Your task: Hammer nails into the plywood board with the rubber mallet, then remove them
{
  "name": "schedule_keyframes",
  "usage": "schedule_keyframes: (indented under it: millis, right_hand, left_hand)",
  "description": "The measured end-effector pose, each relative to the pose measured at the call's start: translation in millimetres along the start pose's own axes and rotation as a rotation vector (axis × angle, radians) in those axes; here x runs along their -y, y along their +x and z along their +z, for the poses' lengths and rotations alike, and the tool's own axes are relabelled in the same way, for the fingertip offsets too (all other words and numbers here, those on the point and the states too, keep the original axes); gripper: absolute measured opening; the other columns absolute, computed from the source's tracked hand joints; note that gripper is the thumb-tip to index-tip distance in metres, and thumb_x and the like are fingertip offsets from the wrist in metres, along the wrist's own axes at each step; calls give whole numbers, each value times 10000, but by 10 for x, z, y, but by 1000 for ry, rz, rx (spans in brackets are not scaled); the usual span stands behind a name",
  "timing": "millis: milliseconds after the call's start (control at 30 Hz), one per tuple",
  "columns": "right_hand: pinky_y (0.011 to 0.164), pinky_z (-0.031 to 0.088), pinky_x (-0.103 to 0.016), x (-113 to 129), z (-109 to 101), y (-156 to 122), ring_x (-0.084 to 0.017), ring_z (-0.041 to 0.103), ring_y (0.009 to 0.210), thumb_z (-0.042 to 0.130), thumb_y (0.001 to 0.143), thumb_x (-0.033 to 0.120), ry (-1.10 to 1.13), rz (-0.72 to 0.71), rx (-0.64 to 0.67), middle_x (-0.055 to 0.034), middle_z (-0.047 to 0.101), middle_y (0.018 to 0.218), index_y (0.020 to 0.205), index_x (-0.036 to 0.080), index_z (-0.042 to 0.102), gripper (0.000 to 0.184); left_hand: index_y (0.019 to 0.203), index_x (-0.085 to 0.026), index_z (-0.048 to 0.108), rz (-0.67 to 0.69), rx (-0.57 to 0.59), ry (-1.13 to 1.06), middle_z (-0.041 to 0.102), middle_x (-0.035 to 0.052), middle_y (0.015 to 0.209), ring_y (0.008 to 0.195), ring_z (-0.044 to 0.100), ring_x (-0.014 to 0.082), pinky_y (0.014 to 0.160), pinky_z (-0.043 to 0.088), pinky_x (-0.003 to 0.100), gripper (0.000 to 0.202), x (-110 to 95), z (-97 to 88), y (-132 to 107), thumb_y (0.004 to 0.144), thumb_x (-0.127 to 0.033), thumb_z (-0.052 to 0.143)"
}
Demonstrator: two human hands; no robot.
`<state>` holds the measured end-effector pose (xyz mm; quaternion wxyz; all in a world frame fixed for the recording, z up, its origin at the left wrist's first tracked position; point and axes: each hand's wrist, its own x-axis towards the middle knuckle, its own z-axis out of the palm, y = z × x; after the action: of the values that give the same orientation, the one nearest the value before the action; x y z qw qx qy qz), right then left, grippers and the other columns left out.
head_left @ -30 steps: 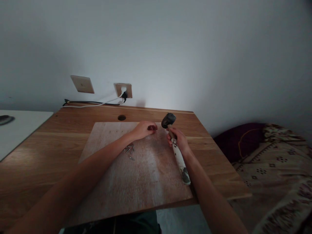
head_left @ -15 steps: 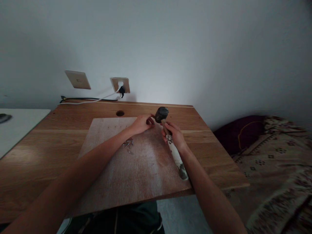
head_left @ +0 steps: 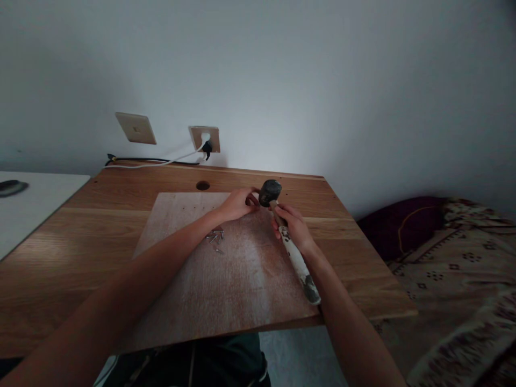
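My right hand [head_left: 293,223] is wrapped round the upper handle of a mallet [head_left: 298,263] with a black head and a worn white grip. Its head is up at the far side of a reddish wooden board [head_left: 226,290], close to my left hand's fingertips. My left hand [head_left: 239,204] rests at the board's far edge with its fingers curled together. Whatever it pinches is hidden behind the fingers and the mallet head. Several loose nails [head_left: 216,235] lie on the board beside my left forearm. Small dark dots mark a row near the board's far left edge.
The board lies on a wooden desk [head_left: 92,236] with a round cable hole [head_left: 202,185]. Behind it, a wall socket [head_left: 205,138] holds plugs with white and black cables. A white surface [head_left: 36,204] stands at left, a patterned cloth [head_left: 455,263] at right.
The view has shifted slightly, so the desk and socket sit a little further right. Both hands and the mallet keep almost the same places over the board.
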<state>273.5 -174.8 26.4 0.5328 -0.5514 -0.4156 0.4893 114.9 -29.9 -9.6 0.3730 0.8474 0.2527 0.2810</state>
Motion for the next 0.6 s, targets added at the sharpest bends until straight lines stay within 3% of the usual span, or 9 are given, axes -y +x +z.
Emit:
schedule_keyframes:
  millis: [267, 600]
  right_hand:
    - [336, 320, -227, -1, -3, 6, -107, 480, 329, 750, 716, 611, 29, -36, -17, 76, 557, 492, 925, 203, 615, 478]
    - [343, 311, -226, 13, 40, -28, -107, 481, 343, 738, 712, 557, -22, -14, 11, 76, 563, 498, 911, 212, 587, 426]
  left_hand:
    - [1234, -132, 673, 35, -13, 31, 813, 63, 947, 838, 774, 192, 781, 587, 291, 438, 17, 0, -10, 801, -92, 723]
    - [1255, -109, 671, -14, 4, -11, 812, 86, 983, 855, 774, 208, 762, 585, 291, 471, 30, 18, 11, 791, -81, 744]
